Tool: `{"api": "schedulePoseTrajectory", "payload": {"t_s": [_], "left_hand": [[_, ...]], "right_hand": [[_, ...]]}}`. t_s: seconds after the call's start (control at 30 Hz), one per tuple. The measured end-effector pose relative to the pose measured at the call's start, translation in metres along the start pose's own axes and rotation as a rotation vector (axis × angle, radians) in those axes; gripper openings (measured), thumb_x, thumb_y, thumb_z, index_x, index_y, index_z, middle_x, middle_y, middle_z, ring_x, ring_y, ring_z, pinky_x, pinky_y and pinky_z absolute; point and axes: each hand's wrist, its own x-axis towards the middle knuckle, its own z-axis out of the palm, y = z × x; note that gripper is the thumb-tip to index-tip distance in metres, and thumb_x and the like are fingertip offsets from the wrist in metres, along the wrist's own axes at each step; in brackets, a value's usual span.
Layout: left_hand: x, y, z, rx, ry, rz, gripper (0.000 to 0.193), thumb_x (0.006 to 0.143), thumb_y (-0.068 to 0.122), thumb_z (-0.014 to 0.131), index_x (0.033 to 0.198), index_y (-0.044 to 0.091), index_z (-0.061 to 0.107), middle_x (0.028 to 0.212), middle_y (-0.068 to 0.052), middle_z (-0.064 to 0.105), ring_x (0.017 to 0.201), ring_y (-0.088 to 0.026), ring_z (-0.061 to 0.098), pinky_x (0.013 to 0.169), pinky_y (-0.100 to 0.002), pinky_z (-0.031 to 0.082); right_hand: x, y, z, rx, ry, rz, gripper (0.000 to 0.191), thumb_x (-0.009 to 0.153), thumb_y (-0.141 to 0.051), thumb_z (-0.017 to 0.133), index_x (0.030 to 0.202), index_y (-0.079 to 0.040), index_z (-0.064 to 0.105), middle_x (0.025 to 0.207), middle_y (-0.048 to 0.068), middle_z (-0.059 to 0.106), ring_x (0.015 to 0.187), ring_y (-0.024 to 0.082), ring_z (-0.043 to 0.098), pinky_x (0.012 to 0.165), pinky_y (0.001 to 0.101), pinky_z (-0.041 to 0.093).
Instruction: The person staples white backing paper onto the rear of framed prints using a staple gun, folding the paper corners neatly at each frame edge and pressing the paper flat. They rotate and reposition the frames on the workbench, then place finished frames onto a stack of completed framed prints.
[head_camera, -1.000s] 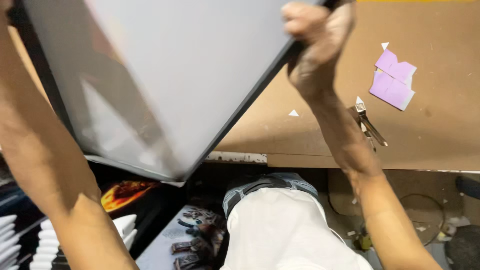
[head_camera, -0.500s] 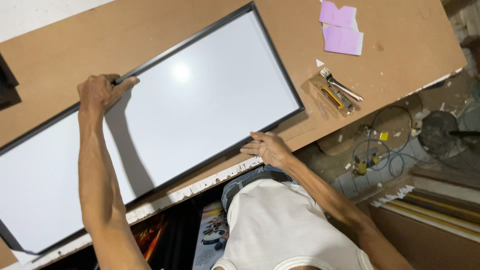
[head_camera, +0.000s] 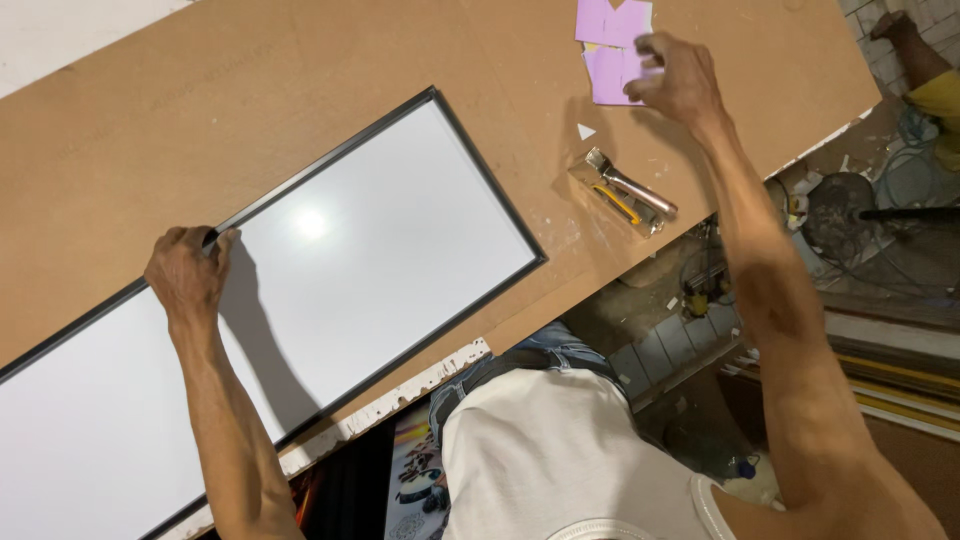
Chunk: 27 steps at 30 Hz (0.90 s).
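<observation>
A long white panel in a thin black frame (head_camera: 330, 270) lies flat on the brown board table (head_camera: 250, 110). My left hand (head_camera: 186, 272) rests on the frame's far edge, fingers curled over it. My right hand (head_camera: 680, 78) hovers over a small stack of purple paper pieces (head_camera: 612, 45) at the table's far right, fingers spread and slightly blurred, touching or nearly touching the sheets. I cannot tell whether it grips one.
A metal scraper and a yellow-handled cutter (head_camera: 628, 192) lie on the table below the purple papers, with a small white triangle (head_camera: 585, 131) beside them. Off the table's right edge are a fan (head_camera: 835, 205), cables and clutter on the floor.
The framed panel went from held up in both hands to lying flat on the table. My right hand left the frame's near edge and reached to the purple papers.
</observation>
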Motion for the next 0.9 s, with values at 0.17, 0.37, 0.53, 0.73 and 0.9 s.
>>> {"api": "schedulePoseTrajectory", "payload": {"t_s": [0.17, 0.37, 0.53, 0.73, 0.9], "left_hand": [[-0.013, 0.010, 0.001, 0.026, 0.115, 0.050, 0.023, 0.103, 0.029, 0.077, 0.105, 0.006, 0.079, 0.111, -0.011, 0.075, 0.109, -0.030, 0.069, 0.090, -0.041, 0.059], [-0.033, 0.053, 0.009, -0.109, 0.132, -0.022, 0.024, 0.104, 0.029, 0.079, 0.112, 0.005, 0.078, 0.126, -0.014, 0.074, 0.118, -0.030, 0.069, 0.096, -0.042, 0.059], [0.002, 0.113, 0.010, -0.336, 0.121, 0.064, 0.018, 0.099, 0.019, 0.080, 0.111, 0.006, 0.078, 0.120, -0.012, 0.076, 0.112, -0.028, 0.072, 0.097, -0.041, 0.059], [0.104, 0.213, 0.027, -0.817, -0.079, 0.210, 0.043, 0.100, 0.034, 0.076, 0.132, 0.005, 0.068, 0.128, -0.017, 0.072, 0.124, -0.032, 0.066, 0.103, -0.047, 0.055], [0.200, 0.262, 0.071, -0.905, -0.268, 0.160, 0.035, 0.098, 0.033, 0.076, 0.101, 0.000, 0.069, 0.089, -0.020, 0.071, 0.077, -0.030, 0.068, 0.068, -0.047, 0.056]], "right_hand": [[0.083, 0.049, -0.005, -0.204, -0.156, 0.016, 0.082, 0.060, -0.019, 0.097, 0.131, 0.006, 0.064, 0.123, 0.026, 0.067, 0.114, 0.040, 0.063, 0.095, 0.0473, 0.053], [0.116, 0.076, 0.011, -0.169, -0.285, 0.070, 0.078, 0.048, -0.017, 0.098, 0.119, 0.003, 0.071, 0.107, 0.023, 0.069, 0.097, 0.038, 0.066, 0.080, 0.0447, 0.056], [0.105, 0.073, 0.001, -0.048, -0.173, 0.007, 0.024, 0.091, -0.011, 0.084, 0.108, 0.004, 0.077, 0.090, 0.017, 0.072, 0.077, 0.030, 0.069, 0.070, 0.0406, 0.053], [0.082, -0.025, 0.019, 0.361, -0.280, -0.101, 0.021, 0.098, -0.006, 0.076, 0.117, 0.003, 0.074, 0.098, 0.013, 0.075, 0.086, 0.015, 0.074, 0.072, 0.0263, 0.058], [0.111, -0.081, 0.080, 0.598, -0.305, -0.168, 0.025, 0.092, -0.006, 0.084, 0.111, 0.008, 0.074, 0.095, 0.016, 0.077, 0.083, 0.018, 0.076, 0.070, 0.0274, 0.060]]}}
